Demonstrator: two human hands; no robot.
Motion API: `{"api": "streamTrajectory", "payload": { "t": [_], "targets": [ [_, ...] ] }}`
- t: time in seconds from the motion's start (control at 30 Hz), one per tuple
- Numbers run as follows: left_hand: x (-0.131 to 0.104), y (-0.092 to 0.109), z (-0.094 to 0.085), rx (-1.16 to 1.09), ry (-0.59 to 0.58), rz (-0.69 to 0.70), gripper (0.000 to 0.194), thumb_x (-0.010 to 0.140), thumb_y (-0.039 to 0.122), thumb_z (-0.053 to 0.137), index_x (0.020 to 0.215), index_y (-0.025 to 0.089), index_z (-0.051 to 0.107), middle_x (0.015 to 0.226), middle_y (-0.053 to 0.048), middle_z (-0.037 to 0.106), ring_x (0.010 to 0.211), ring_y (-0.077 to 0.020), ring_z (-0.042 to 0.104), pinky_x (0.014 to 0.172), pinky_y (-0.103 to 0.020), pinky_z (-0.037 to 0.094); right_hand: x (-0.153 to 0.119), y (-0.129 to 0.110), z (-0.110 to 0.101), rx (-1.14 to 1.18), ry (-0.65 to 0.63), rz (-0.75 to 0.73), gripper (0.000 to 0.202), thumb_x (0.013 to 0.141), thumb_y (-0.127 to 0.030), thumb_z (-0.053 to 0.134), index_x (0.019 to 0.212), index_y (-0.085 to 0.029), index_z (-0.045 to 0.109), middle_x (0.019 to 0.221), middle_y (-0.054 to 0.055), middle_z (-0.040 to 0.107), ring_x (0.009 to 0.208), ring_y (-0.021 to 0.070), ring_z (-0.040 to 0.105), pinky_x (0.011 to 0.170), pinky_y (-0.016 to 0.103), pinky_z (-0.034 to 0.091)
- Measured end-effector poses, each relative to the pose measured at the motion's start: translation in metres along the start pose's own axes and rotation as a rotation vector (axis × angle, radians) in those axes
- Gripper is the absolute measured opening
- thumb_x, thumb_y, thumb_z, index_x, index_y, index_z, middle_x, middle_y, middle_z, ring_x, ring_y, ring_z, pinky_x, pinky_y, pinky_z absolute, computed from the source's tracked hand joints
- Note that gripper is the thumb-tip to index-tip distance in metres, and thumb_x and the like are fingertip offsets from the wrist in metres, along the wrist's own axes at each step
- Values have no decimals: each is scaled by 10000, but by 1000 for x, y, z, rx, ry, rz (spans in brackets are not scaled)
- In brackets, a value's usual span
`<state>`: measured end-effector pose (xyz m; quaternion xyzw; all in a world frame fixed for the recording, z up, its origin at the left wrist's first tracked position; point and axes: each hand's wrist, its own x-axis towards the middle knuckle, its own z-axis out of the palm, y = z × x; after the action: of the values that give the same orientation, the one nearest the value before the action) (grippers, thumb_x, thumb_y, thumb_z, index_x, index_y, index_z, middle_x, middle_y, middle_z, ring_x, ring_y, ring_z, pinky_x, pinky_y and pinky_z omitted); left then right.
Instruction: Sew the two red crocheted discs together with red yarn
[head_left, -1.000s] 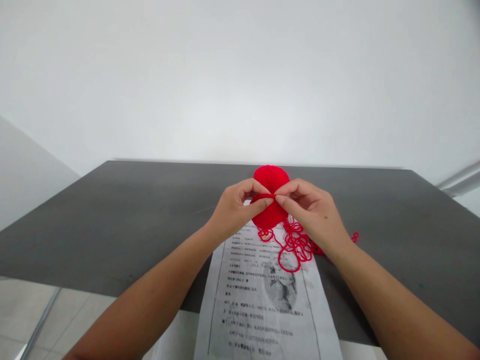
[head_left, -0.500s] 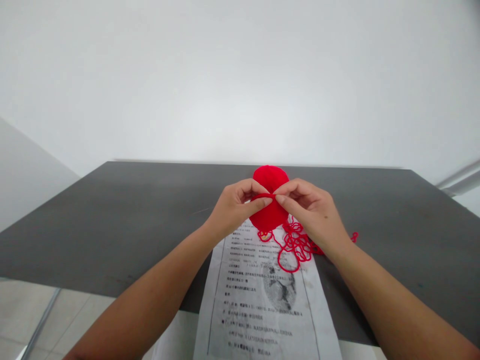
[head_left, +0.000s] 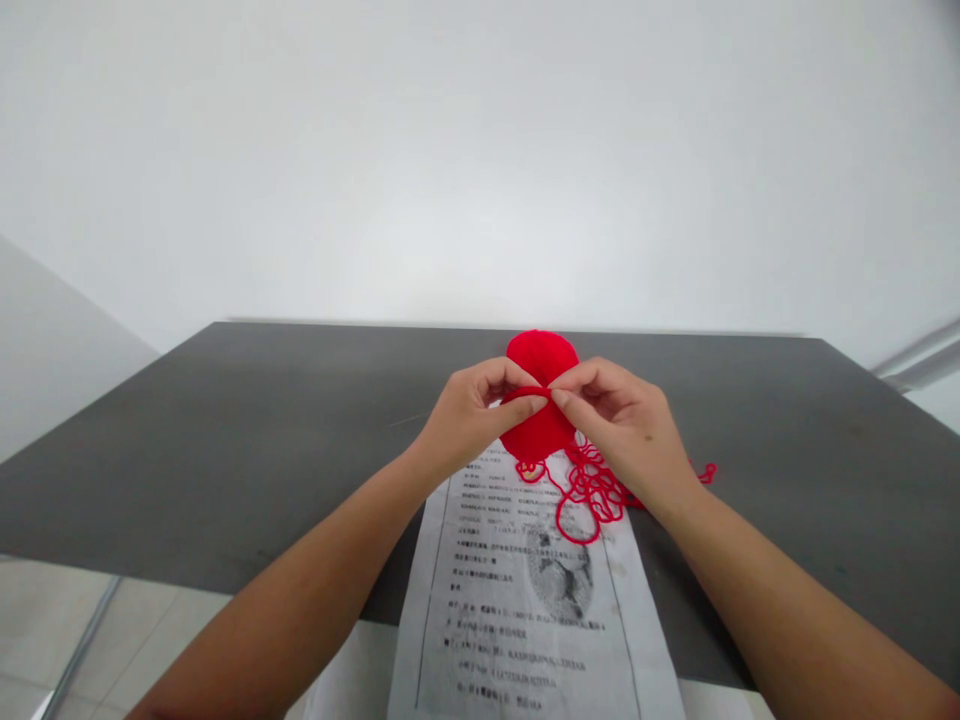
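Table: a dark grey table (head_left: 225,440) fills the middle of the view, its near edge cutting across low in the picture, a pale wall behind it.
Left hand: the left hand (head_left: 469,415) comes in from the lower left, raised just off the table, thumb and forefinger pressed together on a short stretch of red yarn (head_left: 525,391). The other fingers are curled in under the palm, out of the strand's way.
Yarn strand: that stretch runs level between the two hands and looks taut, as it would if each hand were drawing gently against the other. Whether it is a loop or a single thread I cannot tell.
Yarn ball: the red ball of yarn (head_left: 541,355) sits on the table right behind the fingertips, partly hidden by them, close enough that the thread feeds straight off it.
Right hand: the right hand (head_left: 626,425) mirrors the left, thumb and forefinger pinching the same strand, tips almost touching the left hand's, remaining fingers bent loosely.
Loose yarn: a tangle of slack yarn (head_left: 589,490) lies below the right hand, spilling over the paper's top corner and trailing right on the table.
Printed sheet: a printed sheet (head_left: 525,620) with text and a dark picture lies under the hands and hangs over the near edge, placed where it can be read while working.
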<state>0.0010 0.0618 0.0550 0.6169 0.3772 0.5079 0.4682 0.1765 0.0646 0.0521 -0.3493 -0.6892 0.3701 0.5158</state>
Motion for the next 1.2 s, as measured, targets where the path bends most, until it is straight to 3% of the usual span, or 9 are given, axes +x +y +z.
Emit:
{"api": "streamTrajectory", "payload": {
  "t": [0.3, 0.7, 1.2],
  "targets": [
    [0, 1, -1, -54, 6, 7, 178, 742, 277, 760, 723, 140, 646, 690, 8, 627, 634, -97, 547, 626, -227, 450, 2, -4, 0, 100, 1, 78, 56, 813, -216, 651, 785, -177, 680, 698, -2, 658, 620, 120, 566, 601, 251, 442],
    [-1, 0, -1, 50, 37, 24, 167, 743, 288, 742, 716, 151, 651, 696, -6, 633, 641, -112, 547, 606, -235, 441, 2, -3, 1, 89, -16, 81, 81, 816, -234, 658, 774, -172, 691, 698, 0, 664, 614, 117, 567, 611, 253, 446],
    [0, -2, -1, -10, 7, 27, 150, 750, 258, 753, 720, 147, 656, 697, 6, 629, 649, -98, 543, 638, -226, 449, 2, -6, 0, 70, -33, 81, 91, 821, -232, 643, 760, -171, 673, 673, -7, 638, 601, 116, 543, 603, 253, 431]
  ]
}}
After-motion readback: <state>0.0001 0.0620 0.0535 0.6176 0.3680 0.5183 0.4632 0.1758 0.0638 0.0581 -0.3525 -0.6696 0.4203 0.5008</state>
